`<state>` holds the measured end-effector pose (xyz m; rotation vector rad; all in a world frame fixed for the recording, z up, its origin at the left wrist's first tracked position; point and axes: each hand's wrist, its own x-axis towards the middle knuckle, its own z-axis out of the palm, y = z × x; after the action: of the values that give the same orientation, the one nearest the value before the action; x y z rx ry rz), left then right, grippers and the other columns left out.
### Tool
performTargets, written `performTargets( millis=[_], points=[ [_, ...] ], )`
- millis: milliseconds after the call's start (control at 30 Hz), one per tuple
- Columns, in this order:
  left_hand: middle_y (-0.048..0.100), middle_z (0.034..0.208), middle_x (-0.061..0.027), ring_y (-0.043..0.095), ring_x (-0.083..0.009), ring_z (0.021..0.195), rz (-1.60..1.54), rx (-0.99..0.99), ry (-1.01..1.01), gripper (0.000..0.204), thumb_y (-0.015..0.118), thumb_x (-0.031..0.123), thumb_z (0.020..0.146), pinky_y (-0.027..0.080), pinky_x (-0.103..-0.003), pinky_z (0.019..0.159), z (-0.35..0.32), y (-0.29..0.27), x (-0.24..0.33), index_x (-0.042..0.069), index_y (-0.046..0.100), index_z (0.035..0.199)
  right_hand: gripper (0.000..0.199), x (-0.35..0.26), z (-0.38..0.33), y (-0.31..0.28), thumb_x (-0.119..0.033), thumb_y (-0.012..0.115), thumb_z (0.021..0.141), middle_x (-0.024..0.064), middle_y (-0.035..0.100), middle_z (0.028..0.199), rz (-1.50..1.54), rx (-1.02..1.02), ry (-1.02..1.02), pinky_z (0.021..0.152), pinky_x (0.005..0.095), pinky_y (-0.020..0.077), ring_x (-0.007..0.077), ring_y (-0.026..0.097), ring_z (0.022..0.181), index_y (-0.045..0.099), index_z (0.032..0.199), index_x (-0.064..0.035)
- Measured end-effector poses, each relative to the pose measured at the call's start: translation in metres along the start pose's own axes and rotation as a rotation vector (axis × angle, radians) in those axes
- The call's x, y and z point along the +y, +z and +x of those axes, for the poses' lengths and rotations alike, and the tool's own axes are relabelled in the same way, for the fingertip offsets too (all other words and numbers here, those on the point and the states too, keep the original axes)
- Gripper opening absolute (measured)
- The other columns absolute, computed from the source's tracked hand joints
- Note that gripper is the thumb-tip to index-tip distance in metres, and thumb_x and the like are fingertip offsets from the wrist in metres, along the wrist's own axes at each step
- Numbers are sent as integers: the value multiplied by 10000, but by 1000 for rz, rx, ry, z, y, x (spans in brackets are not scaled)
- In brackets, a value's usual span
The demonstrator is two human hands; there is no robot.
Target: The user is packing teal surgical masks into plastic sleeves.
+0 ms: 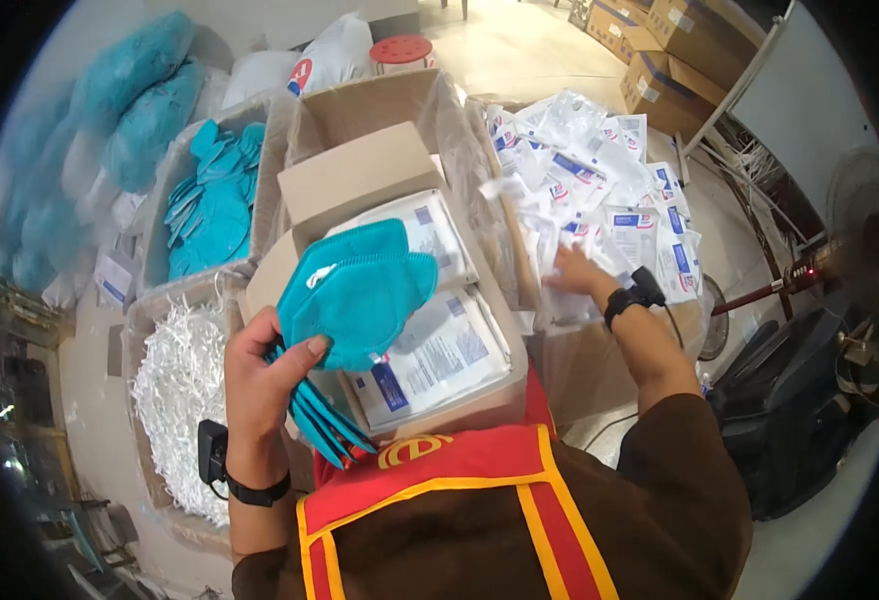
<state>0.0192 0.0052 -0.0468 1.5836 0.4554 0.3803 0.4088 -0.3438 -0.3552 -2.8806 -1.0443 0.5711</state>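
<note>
Clutching a bunch of teal masks point(355, 300), the left grip point(268, 362) held them above the left side of an open cardboard box point(360, 178) of flat white packets point(435, 350). The right grip point(580, 274) reached into the heap of loose white pouches point(585, 165) at right; whether its fingers pinched one could not be told.

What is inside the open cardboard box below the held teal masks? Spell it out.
The open cardboard box holds white printed packets, lying flat. The teal masks in the left hand cover part of the contents; whatever lies beneath the top packets is hidden.
</note>
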Motion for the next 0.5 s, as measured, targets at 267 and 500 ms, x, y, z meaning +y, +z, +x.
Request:
performTargets(
  millis=[267, 500],
  points=[
    [588, 775, 11, 534, -76, 714, 67, -8, -17, 160, 769, 81, 741, 405, -218, 655, 8, 18, -2, 40, 621, 784, 599, -49, 1, 25, -341, 613, 817, 127, 321, 1525, 74, -184, 165, 1081, 679, 211, 400, 72, 1456, 499, 1371, -142],
    [581, 718, 28, 517, -65, 688, 184, 51, -4, 150, 759, 120, 738, 402, -221, 635, 10, 12, -4, 45, 641, 789, 741, -56, -4, -24, -436, 695, 750, 202, 405, 1456, 17, -290, 156, 1066, 664, 243, 386, 196, 1430, 533, 1271, 64]
  ],
)
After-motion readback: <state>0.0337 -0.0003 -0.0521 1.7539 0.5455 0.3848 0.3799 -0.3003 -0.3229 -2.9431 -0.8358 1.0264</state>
